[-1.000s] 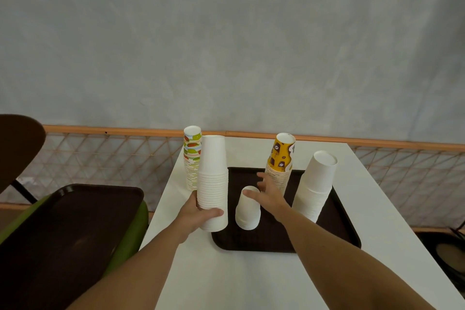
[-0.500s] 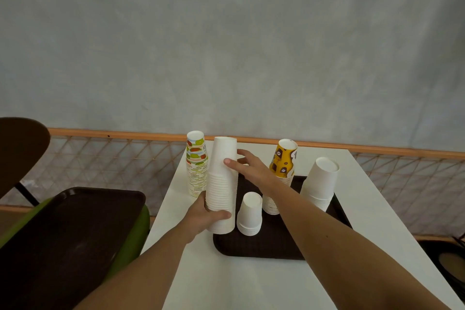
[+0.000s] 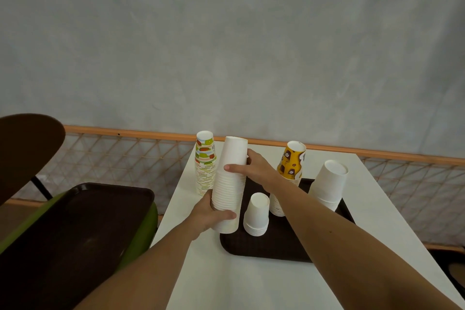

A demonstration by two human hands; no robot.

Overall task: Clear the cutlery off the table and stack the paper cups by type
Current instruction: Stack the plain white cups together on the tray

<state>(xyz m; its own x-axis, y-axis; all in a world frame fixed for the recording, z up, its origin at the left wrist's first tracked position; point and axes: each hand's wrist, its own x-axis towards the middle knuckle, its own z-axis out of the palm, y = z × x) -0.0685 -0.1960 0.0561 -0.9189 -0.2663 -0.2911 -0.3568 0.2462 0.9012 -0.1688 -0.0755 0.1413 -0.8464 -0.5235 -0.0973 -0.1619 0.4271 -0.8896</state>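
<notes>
On the far left, a dark brown tray [image 3: 75, 221] lies on a green seat [image 3: 148, 211]. Next comes the white table [image 3: 251, 284].

At the table's left edge stands a stack of upside-down paper cups with green and orange spots [image 3: 205, 166]. Just beside it is the tall white cup stack [image 3: 230, 184]. It is plain white, upside down, made of many cups pushed tight together, and its top leans a little to the right. Its bottom is at the left edge of the brown tray on the table [image 3: 276, 246]. I cannot tell if it rests there or is lifted.

Both hands hold this stack. The left hand [image 3: 210, 216] grips it near the bottom, with the thumb across the front. The right hand [image 3: 254, 167] grips it higher up, thumb in front and fingers curled round the back.

A short white stack [image 3: 256, 214] sits on the tray just to the right. Behind the right arm is a yellow and brown stack [image 3: 290, 166] with coffee bean pictures. A wider white stack [image 3: 328, 184] stands at the tray's right side.

One second ago the right hand was low, by the short white stack. Half a second ago its fingers only touched the tall stack. Now it wraps around it. The left hand has kept its hold at the bottom.
</notes>
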